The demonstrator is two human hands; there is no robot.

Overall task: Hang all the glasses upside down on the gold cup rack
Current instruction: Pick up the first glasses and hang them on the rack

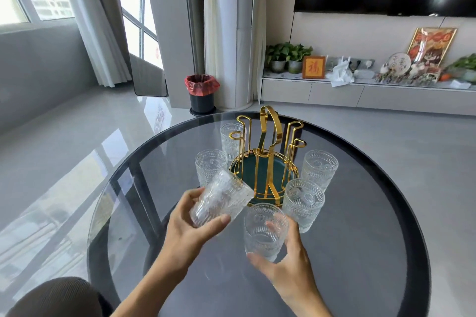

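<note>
First glass is going up: the left hand (192, 229) is gripping a clear embossed glass tumbler (222, 198), lifted off the round dark glass-topped table (360, 252) and tipping over beside the gold wire cup rack with its green base (265, 162). Fingers are wrapping snugly round its base end, thumb across the front. The right hand (286, 262) is cupping a second upright tumbler (265, 230), fingers curling partway round its lower wall, whether it is off the table I cannot tell. Four more tumblers are standing around the rack, every prong bare. Next, I'd judge, that tilted glass needs turning fully mouth-down and lowering over a prong
</note>
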